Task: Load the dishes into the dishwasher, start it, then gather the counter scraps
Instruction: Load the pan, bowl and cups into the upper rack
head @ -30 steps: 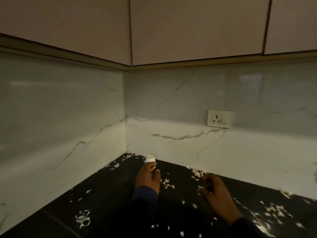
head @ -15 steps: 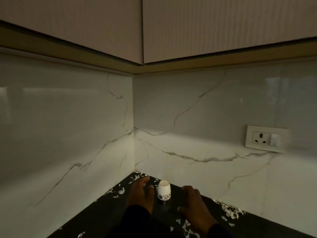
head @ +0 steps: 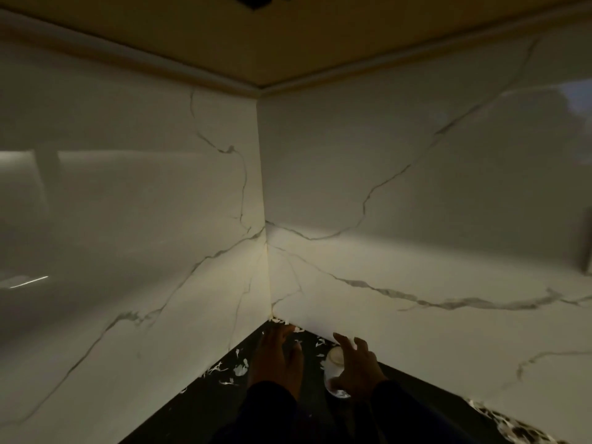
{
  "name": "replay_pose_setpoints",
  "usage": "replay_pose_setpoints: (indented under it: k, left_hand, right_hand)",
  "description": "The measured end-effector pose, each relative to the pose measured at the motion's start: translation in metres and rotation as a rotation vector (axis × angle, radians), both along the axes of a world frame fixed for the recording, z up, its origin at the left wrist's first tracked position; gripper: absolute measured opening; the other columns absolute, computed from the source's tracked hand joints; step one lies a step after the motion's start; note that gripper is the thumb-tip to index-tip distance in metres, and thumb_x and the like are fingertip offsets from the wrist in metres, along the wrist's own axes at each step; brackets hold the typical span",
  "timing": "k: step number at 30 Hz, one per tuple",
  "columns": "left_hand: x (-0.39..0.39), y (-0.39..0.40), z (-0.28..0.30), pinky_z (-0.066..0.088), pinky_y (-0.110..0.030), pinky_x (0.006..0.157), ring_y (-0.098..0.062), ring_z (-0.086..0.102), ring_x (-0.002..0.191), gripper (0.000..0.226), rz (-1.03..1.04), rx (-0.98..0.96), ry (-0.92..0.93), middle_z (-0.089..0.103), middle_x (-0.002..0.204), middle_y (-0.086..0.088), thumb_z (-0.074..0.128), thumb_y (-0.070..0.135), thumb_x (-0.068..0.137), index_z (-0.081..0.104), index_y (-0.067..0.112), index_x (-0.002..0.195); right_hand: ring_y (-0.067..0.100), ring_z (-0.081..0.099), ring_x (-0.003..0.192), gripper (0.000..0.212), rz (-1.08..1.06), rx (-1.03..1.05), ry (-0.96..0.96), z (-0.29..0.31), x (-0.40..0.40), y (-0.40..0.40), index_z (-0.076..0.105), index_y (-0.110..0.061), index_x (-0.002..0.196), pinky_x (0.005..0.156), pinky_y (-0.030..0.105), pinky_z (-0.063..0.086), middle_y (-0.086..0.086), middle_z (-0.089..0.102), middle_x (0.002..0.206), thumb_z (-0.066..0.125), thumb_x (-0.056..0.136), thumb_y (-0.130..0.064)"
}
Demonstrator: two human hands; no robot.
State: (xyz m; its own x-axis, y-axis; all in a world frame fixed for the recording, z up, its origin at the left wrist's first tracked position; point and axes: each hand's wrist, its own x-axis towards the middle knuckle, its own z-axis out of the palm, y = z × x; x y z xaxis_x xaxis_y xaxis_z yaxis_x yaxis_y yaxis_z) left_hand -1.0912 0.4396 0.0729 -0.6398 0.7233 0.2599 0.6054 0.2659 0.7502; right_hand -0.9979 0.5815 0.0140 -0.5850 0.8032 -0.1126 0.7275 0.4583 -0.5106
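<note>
1. We are seeing the right hand grasping the small white cup on the black counter.
2. Left of the cup, the left hand is lying flat, released.
3. Scraps are lying beyond, toward the marble corner.

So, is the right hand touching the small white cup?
Touching. The head view shows the right hand with its thumb lying against the side of the small white cup.

Black countertop flecked with white scraps; white marble backsplash veined grey; a small white cup beside the scraps; dark navy sleeves
</note>
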Motion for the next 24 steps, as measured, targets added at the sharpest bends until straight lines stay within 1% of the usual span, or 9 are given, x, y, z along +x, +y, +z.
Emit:
replay_pose_setpoints:
  k: [1,3,7,11,14,16,19,21,24]
  left_hand:
    - [-0.003,0.003,-0.001,0.036,-0.025,0.102,-0.011,0.041,0.127,0.038,0.003,-0.010,-0.002,0.044,0.136,0.004,0.047,0.023,0.093,0.042,0.024,0.130]
    - [-0.008,0.009,-0.004,0.038,-0.025,0.102,-0.011,0.043,0.125,0.037,0.013,-0.013,0.007,0.046,0.135,0.004,0.047,0.022,0.093,0.043,0.023,0.130]
    - [-0.010,0.015,-0.010,0.038,-0.026,0.102,-0.011,0.044,0.124,0.038,0.034,-0.037,0.021,0.046,0.134,0.004,0.047,0.023,0.093,0.043,0.023,0.131]
    - [-0.004,0.007,-0.009,0.037,-0.026,0.102,-0.011,0.043,0.125,0.038,0.029,-0.042,0.027,0.046,0.135,0.004,0.047,0.023,0.093,0.042,0.023,0.131]
    - [0.005,-0.008,0.005,0.041,-0.027,0.101,-0.013,0.047,0.121,0.036,0.044,0.005,0.027,0.049,0.132,0.001,0.050,0.019,0.092,0.046,0.020,0.127]
    - [0.017,-0.026,0.022,0.043,-0.028,0.101,-0.014,0.051,0.117,0.035,0.067,0.047,0.052,0.052,0.129,-0.001,0.053,0.018,0.090,0.049,0.018,0.125]
    - [0.047,-0.057,0.045,0.040,-0.029,0.101,-0.017,0.051,0.117,0.034,0.073,0.119,0.047,0.053,0.128,-0.002,0.053,0.017,0.090,0.052,0.017,0.124]
    - [0.073,-0.080,0.057,0.039,-0.030,0.100,-0.019,0.052,0.115,0.032,0.047,0.181,0.003,0.054,0.127,-0.003,0.053,0.016,0.089,0.054,0.016,0.122]
    - [0.113,-0.111,0.058,0.037,-0.025,0.095,-0.020,0.052,0.113,0.031,-0.017,0.221,-0.040,0.055,0.126,-0.006,0.053,0.013,0.089,0.055,0.014,0.120]
  right_hand:
    - [0.036,0.017,0.140,0.101,0.015,0.003,-0.019,-0.003,-0.004,0.003,0.007,-0.033,0.148,0.112,0.044,0.028,0.011,0.006,0.155,0.074,0.073,-0.041]
    - [0.032,0.019,0.140,0.095,0.055,0.016,-0.047,-0.010,-0.012,0.008,0.012,-0.028,0.148,0.113,0.043,0.029,0.008,0.012,0.153,0.073,0.076,-0.038]
    - [0.025,0.037,0.128,0.081,0.046,0.075,-0.011,-0.027,-0.011,0.007,0.025,-0.028,0.142,0.107,0.034,0.037,0.006,0.026,0.143,0.072,0.077,-0.031]
    - [0.025,0.042,0.124,0.080,0.031,0.063,0.026,-0.022,0.003,-0.006,0.031,-0.027,0.138,0.102,0.031,0.043,0.006,0.028,0.138,0.076,0.072,-0.031]
    - [0.025,0.046,0.119,0.074,0.027,0.104,0.114,0.000,0.023,-0.024,0.035,-0.027,0.134,0.096,0.028,0.048,0.007,0.031,0.133,0.076,0.073,-0.029]
    - [0.027,0.046,0.117,0.069,0.028,0.106,0.178,0.023,0.043,-0.043,0.037,-0.026,0.130,0.092,0.029,0.050,0.007,0.031,0.131,0.076,0.073,-0.026]
    - [0.030,0.047,0.118,0.065,0.018,0.104,0.204,0.055,0.076,-0.078,0.039,-0.025,0.128,0.094,0.032,0.050,0.008,0.031,0.131,0.075,0.074,-0.024]
    - [0.033,0.049,0.115,0.066,0.009,0.123,0.195,0.071,0.102,-0.106,0.040,-0.023,0.127,0.094,0.033,0.049,0.010,0.032,0.128,0.076,0.073,-0.024]
    - [0.034,0.050,0.112,0.072,0.003,0.138,0.201,0.081,0.144,-0.152,0.040,-0.021,0.128,0.092,0.034,0.049,0.011,0.033,0.124,0.080,0.069,-0.024]
